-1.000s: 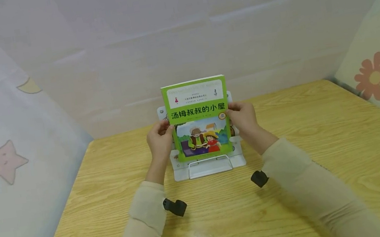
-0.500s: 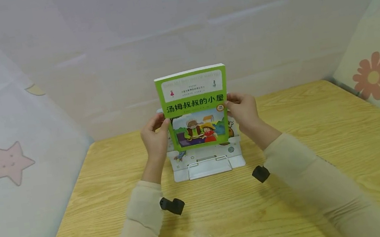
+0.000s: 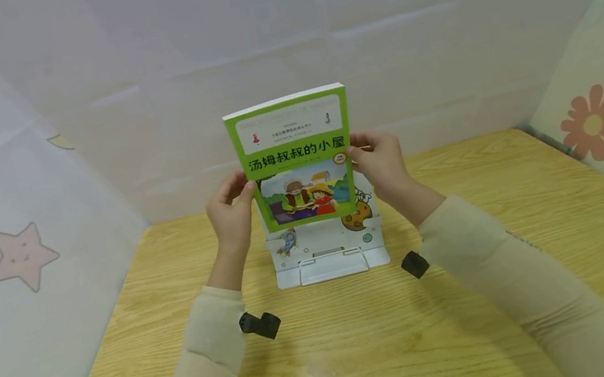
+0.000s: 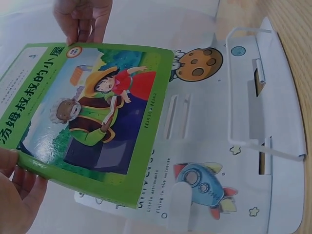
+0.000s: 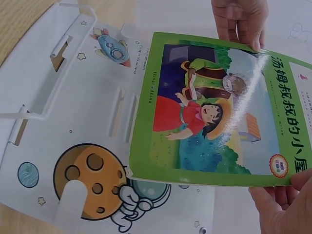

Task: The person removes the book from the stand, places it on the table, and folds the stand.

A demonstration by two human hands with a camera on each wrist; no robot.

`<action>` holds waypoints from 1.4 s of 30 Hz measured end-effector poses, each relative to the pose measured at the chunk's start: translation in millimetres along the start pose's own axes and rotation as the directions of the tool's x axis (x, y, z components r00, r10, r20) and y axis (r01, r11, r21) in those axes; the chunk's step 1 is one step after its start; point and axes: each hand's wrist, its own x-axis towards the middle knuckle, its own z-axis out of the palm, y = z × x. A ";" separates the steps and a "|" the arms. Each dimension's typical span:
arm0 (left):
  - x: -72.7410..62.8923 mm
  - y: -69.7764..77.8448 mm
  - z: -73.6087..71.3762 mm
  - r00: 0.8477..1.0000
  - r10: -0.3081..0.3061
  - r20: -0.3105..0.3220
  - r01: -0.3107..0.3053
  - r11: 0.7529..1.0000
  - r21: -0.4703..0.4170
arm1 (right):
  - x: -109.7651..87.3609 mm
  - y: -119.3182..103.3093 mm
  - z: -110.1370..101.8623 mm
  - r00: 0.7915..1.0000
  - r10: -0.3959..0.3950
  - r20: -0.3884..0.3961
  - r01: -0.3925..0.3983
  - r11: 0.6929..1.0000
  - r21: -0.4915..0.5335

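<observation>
A green-covered picture book [image 3: 302, 191] is held up in front of a white book stand [image 3: 327, 243], its cover facing me. My left hand [image 3: 231, 214] pinches the book's left edge, thumb on the front and fingers behind. On the opposite edge my right hand [image 3: 382, 164] grips it the same way. Both wrist views show the book's lower edge apart from the stand's back panel, which bears a rocket [image 4: 202, 185] and an orange planet with an astronaut [image 5: 90, 180]. The stand's wire holder [image 3: 333, 264] lies at its foot with nothing on it.
The stand rests on a wood-grain table [image 3: 312, 341], near a pale wall cloth [image 3: 281, 37] at the back. Side cloths carry a pink star [image 3: 23, 256] on the left and a red flower [image 3: 597, 122] on the right. Black wrist mounts [image 3: 260, 324] stick out from the sleeves.
Both hands have lifted the book up off the stand and brought it a little left and closer. More of the stand's printed panel shows below it. The stand has stayed in place.
</observation>
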 end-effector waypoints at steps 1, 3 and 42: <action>-0.4 0.5 1.0 1.000 -0.007 -0.003 0.007 1.000 -0.015 | 0.9 -0.1 -0.8 1.000 -0.006 0.003 0.006 1.000 0.003; -1.1 1.7 2.4 1.000 -0.022 -0.011 0.022 0.999 -0.046 | 2.5 -0.1 -2.2 1.000 -0.019 0.015 0.019 1.000 0.015; -9.0 20.7 -94.1 0.905 -0.422 -0.044 0.402 0.886 -0.229 | -12.8 20.0 73.1 0.963 0.120 0.243 -0.145 0.985 0.089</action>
